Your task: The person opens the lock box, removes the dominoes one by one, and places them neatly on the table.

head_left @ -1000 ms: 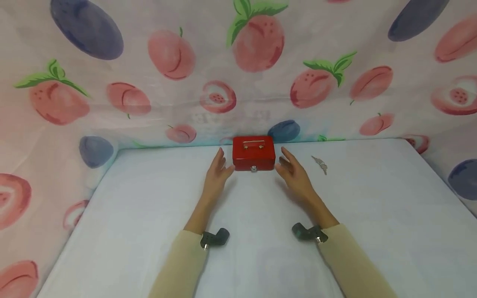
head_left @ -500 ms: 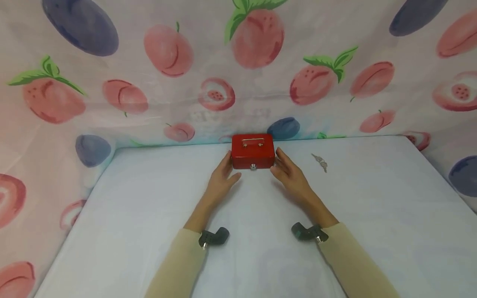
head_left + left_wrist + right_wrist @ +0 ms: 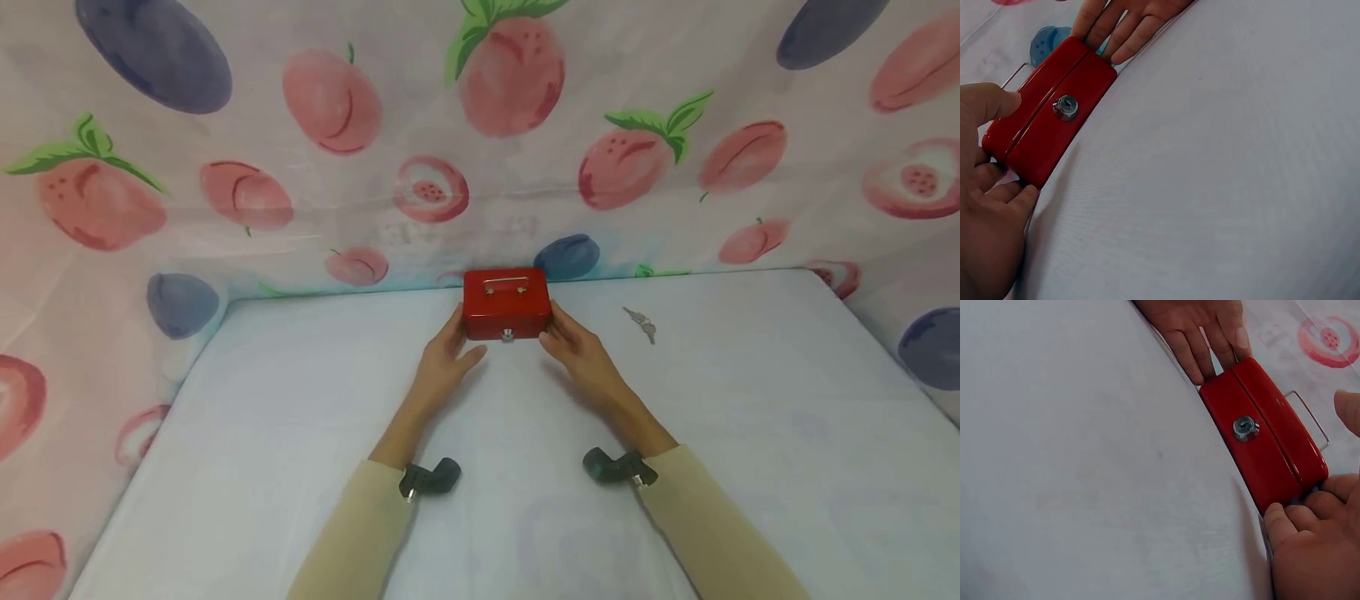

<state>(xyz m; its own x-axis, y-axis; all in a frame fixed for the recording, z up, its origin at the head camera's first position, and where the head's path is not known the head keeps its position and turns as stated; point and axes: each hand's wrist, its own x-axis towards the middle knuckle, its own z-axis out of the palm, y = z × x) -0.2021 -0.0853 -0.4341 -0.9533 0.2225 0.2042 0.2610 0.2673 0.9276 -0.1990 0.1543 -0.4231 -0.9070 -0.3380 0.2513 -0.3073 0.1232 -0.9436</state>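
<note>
1. Both bare hands now meet a small red rectangular metal box [image 3: 507,307], the left hand [image 3: 442,360] at its left end and the right hand [image 3: 583,354] at its right; a second ago each stood apart from it.
2. The box shows no visible shift against the pair of silver-coloured keys [image 3: 647,327] lying to its right, suggesting light contact and a box squarely framed between two sets of fingers.
3. It sits lid down at the rear of the white-covered bench [image 3: 510,500], near a fruit-printed cloth [image 3: 341,200], its round silver lock [image 3: 1065,107] facing the person.
4. The left hand is relaxed, fingers loosely extended to the box's end, thumb spread away in front; it has hold of nothing.
5. The right hand mirrors it, fingertips against the opposite end, thumb clear, gripping nothing.
6. Both forearms, in beige sleeves [image 3: 352,533], reach forward and angle inward, dark wrist-worn cameras [image 3: 442,475] strapped on.
</note>
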